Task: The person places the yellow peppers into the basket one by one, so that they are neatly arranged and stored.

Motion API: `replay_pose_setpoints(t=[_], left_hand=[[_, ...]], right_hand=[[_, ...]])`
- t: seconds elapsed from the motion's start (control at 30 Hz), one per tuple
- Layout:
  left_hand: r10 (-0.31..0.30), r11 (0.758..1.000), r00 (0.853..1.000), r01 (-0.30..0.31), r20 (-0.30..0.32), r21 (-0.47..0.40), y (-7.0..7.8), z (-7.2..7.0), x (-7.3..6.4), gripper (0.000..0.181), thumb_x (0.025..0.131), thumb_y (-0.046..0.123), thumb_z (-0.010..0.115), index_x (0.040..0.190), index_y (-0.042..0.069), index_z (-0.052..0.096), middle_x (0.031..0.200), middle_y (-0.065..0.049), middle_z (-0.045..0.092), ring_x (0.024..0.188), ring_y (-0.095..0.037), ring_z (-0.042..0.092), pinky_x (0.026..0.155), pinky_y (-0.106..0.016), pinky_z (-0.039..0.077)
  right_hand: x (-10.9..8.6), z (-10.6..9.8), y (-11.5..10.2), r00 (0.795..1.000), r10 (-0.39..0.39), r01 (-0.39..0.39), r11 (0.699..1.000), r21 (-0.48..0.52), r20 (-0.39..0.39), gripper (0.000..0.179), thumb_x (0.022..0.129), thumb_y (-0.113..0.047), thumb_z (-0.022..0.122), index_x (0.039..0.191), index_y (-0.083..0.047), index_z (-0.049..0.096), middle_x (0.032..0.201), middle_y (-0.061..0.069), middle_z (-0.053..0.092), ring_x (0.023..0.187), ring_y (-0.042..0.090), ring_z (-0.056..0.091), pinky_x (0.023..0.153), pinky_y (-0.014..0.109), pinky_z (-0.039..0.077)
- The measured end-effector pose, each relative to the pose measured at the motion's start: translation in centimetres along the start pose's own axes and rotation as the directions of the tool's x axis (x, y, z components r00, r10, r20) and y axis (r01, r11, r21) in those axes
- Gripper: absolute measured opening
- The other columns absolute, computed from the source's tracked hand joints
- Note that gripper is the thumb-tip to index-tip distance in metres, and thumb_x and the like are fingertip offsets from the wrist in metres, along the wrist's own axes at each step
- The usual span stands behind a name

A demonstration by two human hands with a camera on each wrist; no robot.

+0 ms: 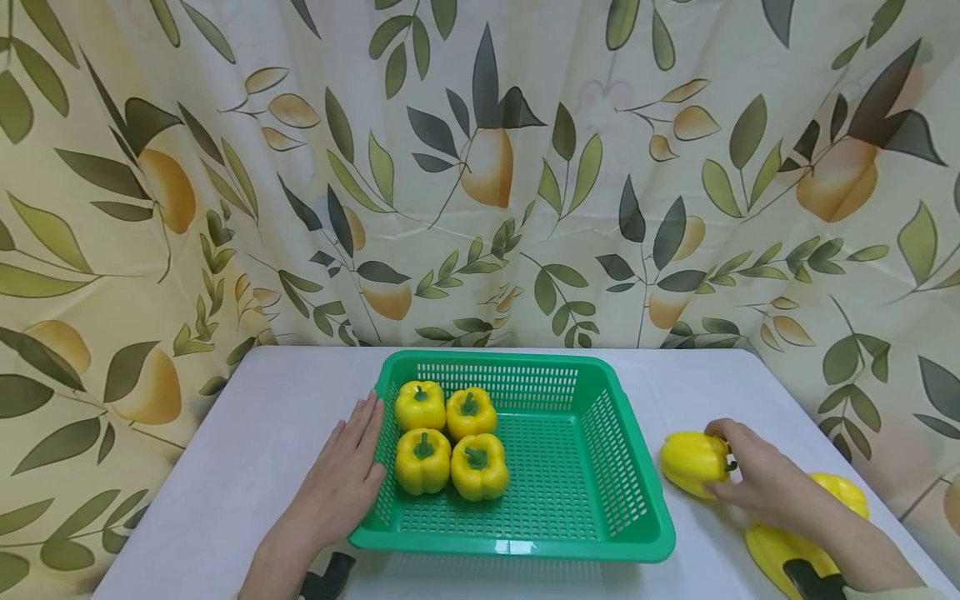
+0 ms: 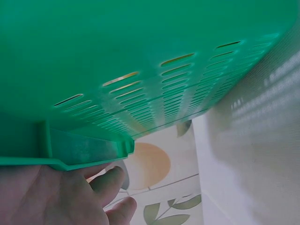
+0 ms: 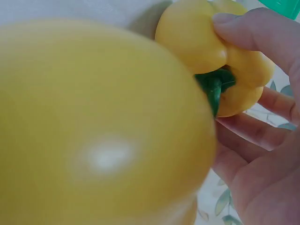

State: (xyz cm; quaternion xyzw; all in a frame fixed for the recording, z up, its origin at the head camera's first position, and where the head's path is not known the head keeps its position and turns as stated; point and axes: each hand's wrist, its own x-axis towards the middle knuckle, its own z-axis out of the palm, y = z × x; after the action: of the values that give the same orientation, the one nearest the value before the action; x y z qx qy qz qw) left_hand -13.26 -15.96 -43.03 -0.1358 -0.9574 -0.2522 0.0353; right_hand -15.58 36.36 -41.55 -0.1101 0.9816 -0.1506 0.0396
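A green plastic basket (image 1: pixel 517 546) stands on the table, with several yellow bell peppers (image 1: pixel 480 468) grouped in its left half. My left hand (image 1: pixel 341 475) rests against the basket's left rim, fingers straight; the left wrist view shows that hand (image 2: pixel 56 197) under the rim's edge. Right of the basket, my right hand (image 1: pixel 768 479) grips a yellow bell pepper (image 1: pixel 686 462) lying on its side, green stem toward the palm. In the right wrist view the thumb presses one side of this pepper (image 3: pixel 187 37) and the fingers reach round the other.
Beneath and beside my right forearm lie more yellow bell peppers (image 1: pixel 843 492), partly hidden by the arm. One pepper (image 3: pixel 103 108) fills much of the right wrist view. The white table (image 1: pixel 202 508) ends at a leaf-and-fruit patterned curtain (image 1: pixel 525 250).
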Motion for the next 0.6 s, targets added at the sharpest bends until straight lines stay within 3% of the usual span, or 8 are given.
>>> replay_pose_setpoints(t=[0.23, 0.6], left_hand=[[0.002, 1.0, 1.0, -0.002, -0.003, -0.002, 0.0, -0.04, -0.02, 0.068, 0.098, 0.013, 0.043, 0.158, 0.003, 0.014, 0.168, -0.008, 0.006, 0.155, -0.031, 0.012, 0.124, -0.057, 0.014], [0.0, 1.0, 1.0, 0.0, 0.0, -0.002, 0.05, -0.15, -0.07, 0.068, 0.098, 0.013, 0.043, 0.158, 0.004, 0.013, 0.168, -0.009, 0.006, 0.155, -0.03, 0.01, 0.124, -0.057, 0.014]], right_hand=[[-0.02, -0.14, -0.39, 0.996, -0.07, 0.069, 0.997, -0.019, -0.062, 0.068, 0.074, -0.024, 0.086, 0.131, -0.003, 0.054, 0.118, 0.018, 0.059, 0.097, 0.024, 0.06, 0.081, 0.051, 0.059], [0.37, -0.02, -1.02, 0.995, -0.073, 0.072, 0.997, -0.015, -0.072, 0.068, 0.073, -0.022, 0.086, 0.129, -0.003, 0.054, 0.119, 0.019, 0.059, 0.1, 0.027, 0.06, 0.086, 0.055, 0.057]])
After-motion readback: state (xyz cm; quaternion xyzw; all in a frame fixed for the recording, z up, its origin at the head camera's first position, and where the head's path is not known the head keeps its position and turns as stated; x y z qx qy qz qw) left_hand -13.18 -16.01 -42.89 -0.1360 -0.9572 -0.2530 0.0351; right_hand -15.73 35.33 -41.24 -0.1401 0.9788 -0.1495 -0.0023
